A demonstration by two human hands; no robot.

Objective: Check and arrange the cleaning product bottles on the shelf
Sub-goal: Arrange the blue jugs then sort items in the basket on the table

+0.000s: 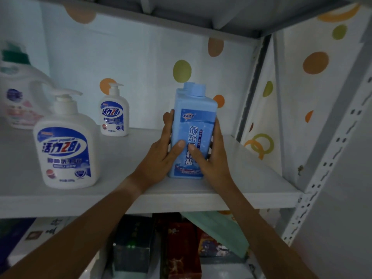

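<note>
The pale shelf [251, 190] spans the view, backed by a wall with coloured spots. At its far left stands a large white jug with a green cap [18, 93], partly hidden by the near pump bottle [67, 146]; a smaller pump bottle [114, 115] stands further back. Right of them, near the front edge, the blue bottle [192, 133] stands upright, gripped from both sides: left hand [161, 158] and right hand [213, 160] curl round it, thumbs across its label. Dark boxes [181, 248] fill the shelf below.

White shelf [124, 198]: blue bottle [193, 125], two pump bottles [68, 150], jug [18, 93].
</note>
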